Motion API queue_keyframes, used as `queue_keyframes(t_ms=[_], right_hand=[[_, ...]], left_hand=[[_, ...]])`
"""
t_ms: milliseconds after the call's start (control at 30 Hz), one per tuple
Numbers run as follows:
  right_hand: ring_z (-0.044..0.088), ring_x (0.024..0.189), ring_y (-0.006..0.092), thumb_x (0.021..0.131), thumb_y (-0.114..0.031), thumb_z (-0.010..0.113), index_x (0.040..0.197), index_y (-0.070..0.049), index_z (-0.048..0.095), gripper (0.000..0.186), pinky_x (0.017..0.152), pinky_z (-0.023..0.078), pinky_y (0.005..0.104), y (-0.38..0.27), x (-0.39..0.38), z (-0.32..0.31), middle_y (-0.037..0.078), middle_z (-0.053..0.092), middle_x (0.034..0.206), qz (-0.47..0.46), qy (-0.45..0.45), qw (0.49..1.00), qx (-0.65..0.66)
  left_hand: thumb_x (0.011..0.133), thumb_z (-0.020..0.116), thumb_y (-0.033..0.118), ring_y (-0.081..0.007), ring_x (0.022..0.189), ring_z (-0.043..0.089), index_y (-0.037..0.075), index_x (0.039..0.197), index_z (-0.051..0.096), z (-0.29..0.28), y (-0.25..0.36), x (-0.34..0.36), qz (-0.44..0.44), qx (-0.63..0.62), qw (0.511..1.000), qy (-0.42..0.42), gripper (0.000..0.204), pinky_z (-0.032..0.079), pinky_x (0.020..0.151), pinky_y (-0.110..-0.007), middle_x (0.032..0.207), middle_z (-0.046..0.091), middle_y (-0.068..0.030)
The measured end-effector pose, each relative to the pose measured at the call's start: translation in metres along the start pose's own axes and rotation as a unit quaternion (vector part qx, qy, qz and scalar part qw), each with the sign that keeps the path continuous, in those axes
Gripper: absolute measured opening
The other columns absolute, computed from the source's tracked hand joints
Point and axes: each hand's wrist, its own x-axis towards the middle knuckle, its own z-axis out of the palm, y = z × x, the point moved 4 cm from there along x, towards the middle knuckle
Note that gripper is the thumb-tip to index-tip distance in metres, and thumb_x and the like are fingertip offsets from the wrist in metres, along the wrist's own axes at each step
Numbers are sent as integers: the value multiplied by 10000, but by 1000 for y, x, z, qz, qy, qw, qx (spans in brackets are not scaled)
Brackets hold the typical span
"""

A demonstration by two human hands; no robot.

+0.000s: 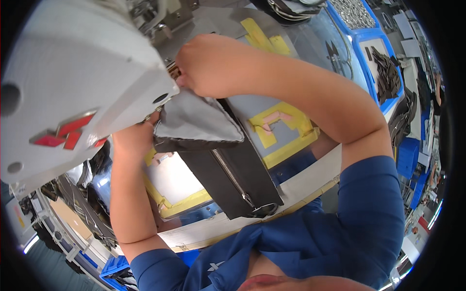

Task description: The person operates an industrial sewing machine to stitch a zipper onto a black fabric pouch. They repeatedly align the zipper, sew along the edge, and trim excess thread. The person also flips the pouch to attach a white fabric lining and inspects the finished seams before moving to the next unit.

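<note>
"Silver-grey fabric piece (199, 121) and black panel (204, 169): state position and hands, head view."

"Both lie on the work table (315, 182), beside the white machine head (82, 87). My right hand (208, 63) is at the grey piece's upper edge, fingers curled together and apparently clamped on it. My left hand (133, 138) is at its left side; the machine head hides most of those fingers, so I cannot tell whether they grip."

"State orientation."

"The panel's long axis runs from the machine head toward my body, slanting rightward. Its metal zipper (224, 167) follows that line, pull (247, 198) at the near end. The grey piece covers the panel's far end, dark edge toward me."

"State hazards."

"Judgement: uneven tension between my hands could skew or pucker the layers. The panel's near end could catch on the table edge and drag. My right fingers could slip into the machine's working parts."
</note>
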Motion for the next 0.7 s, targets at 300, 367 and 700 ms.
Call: queue_keyframes(t_ms=[300,367,700], right_hand=[[729,936,463,926,-272,736,905,34,765,308,823,573,545,-3,3,-3,236,752,896,61,-50,997,7],[727,935,462,923,-272,737,906,34,765,308,821,573,547,-2,3,-4,236,752,904,64,-38,997,19],[711,936,451,916,-255,716,888,36,743,294,823,549,528,-6,4,-7,240,726,895,58,-38,998,2]], left_hand=[[740,972,86,-201,865,751,-34,1061,781,1,1,0,-36,-113,992,45,393,610,815,-351,990,806,-102],[745,964,65,-195,869,747,-37,1068,779,1,3,1,-21,-98,994,48,386,609,820,-347,991,803,-102],[818,870,100,-342,997,754,16,1130,785,3,1,0,-54,-86,995,24,334,570,891,-413,1063,795,-159]])
